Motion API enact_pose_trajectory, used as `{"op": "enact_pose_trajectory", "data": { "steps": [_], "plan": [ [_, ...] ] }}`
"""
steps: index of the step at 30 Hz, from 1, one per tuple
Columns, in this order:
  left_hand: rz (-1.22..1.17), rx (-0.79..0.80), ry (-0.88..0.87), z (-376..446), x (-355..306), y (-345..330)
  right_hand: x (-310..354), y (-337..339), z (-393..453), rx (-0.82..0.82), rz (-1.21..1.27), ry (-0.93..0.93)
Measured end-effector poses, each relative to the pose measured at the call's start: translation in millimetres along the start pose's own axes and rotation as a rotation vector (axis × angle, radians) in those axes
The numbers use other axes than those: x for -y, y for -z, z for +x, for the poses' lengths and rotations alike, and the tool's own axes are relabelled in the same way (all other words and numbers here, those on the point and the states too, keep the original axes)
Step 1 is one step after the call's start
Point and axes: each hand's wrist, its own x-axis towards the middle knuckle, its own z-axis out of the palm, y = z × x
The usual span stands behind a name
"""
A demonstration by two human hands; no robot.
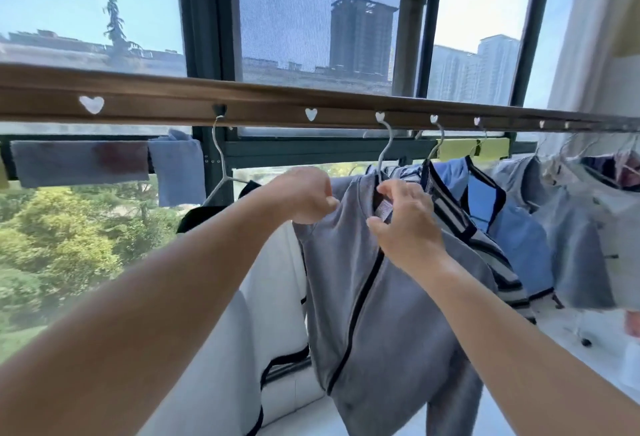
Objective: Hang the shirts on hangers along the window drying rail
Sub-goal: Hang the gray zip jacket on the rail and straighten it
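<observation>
**Grey shirt on hanger, shoulders being dressed**

Forearms, two, are extended from the lower frame edge toward the rail. Left hand [306,194]: fingers are curled and pinched on the shoulder cloth of the grey shirt [377,297]. Right hand [403,217]: fingers are curled at the collar, by the neck label; thumb is set below it.

Grey shirt: dark zip down the front; carried on a white hanger [385,149], whose hook is seated in a heart-shaped slot [380,116] near the middle of the wooden drying rail [263,103].

Toward the rail's right end: a striped shirt [460,224], a blue shirt [512,227] and further grey garments are hung close together. Toward its left end: an empty hanger [221,158] is hooked in another slot, beside a dark garment [204,213].

Risks, as judged: a downward tug on the shoulder may tip the hanger and slide the cloth off one arm; a sideways pull may lift the hook out of its slot; crowding against the striped shirt may hinder drying.
</observation>
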Motion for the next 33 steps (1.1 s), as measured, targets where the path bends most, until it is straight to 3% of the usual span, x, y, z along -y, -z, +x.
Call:
{"op": "enact_pose_trajectory", "data": {
  "steps": [8, 14, 18, 22, 27, 33],
  "plan": [
    [-0.382, -0.058, 0.063, 43, -58, -51, -82, 27, 14, 0.148, -0.279, -0.114],
    [-0.406, -0.121, 0.089, 67, -80, -85, -130, 46, 24, 0.056, -0.203, -0.043],
    [-0.302, -0.189, 0.112, 87, -81, -98, -156, 59, 27, 0.030, -0.179, 0.007],
    [-0.196, -0.148, -0.007, 105, -82, -102, -176, 66, 32, 0.003, -0.144, -0.012],
    [-0.563, -0.217, -0.124, 114, -82, -111, -179, 77, 41, -0.019, -0.067, -0.022],
    [-0.620, -0.190, -0.246, 129, -94, -119, -149, 79, 74, -0.124, -0.024, 0.070]
  ]
}}
